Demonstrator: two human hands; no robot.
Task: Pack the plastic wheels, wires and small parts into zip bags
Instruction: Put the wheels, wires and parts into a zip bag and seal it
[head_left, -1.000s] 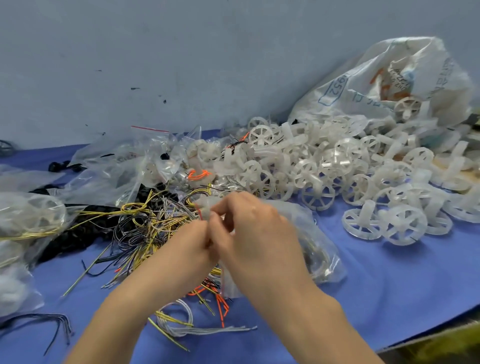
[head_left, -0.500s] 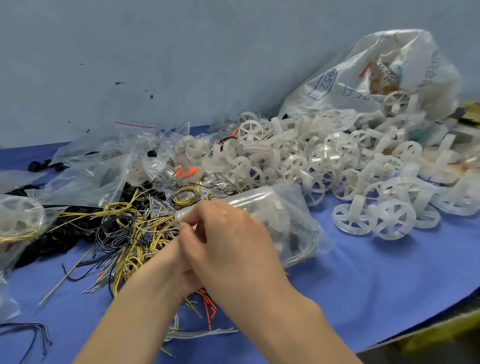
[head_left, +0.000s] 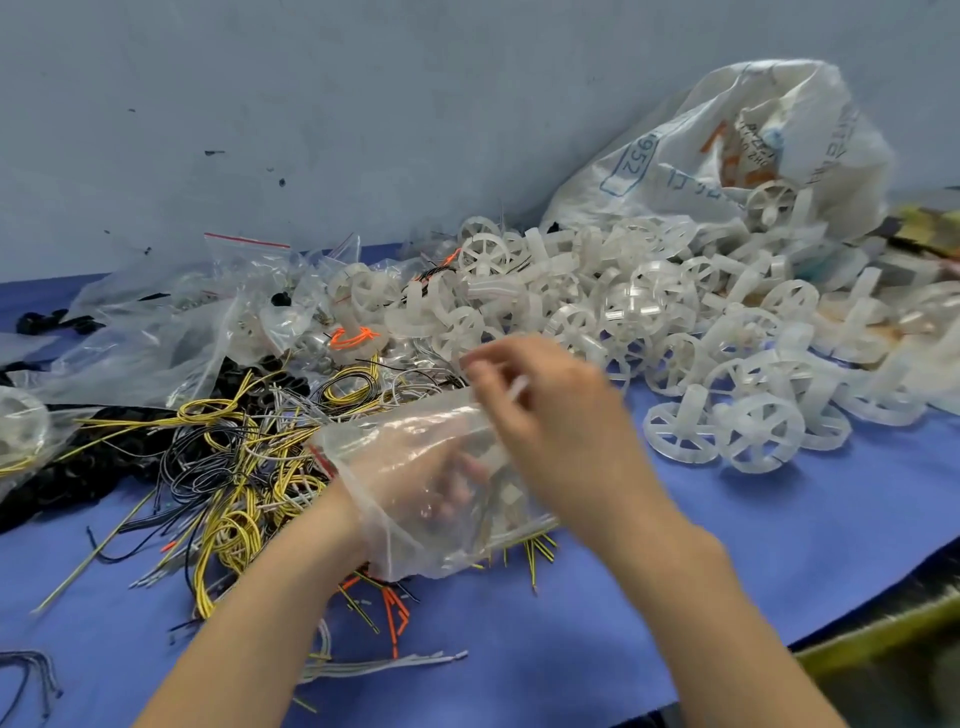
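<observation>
A clear zip bag (head_left: 415, 457) with a red strip hangs just above the wire pile at the centre. My left hand (head_left: 441, 486) shows through the plastic and holds the bag; whether it is inside or behind it I cannot tell. My right hand (head_left: 550, 421) is blurred, above the bag's right side, fingers curled and pinching at the bag's upper edge, where a thin white streak shows. Tangled yellow, black and white wires (head_left: 234, 457) lie to the left. White plastic wheels (head_left: 613, 322) are heaped behind and to the right.
A large white printed sack (head_left: 727, 145) spills wheels at the back right. Other clear bags (head_left: 156, 343) lie at the back left, one with a wheel at the left edge. Orange wire pieces (head_left: 395, 608) lie under the bag. The blue table cover (head_left: 675, 571) ends at the right front.
The bag has swung round from lying towards the right to hanging over my left hand. My right hand rose and moved right, away from the left.
</observation>
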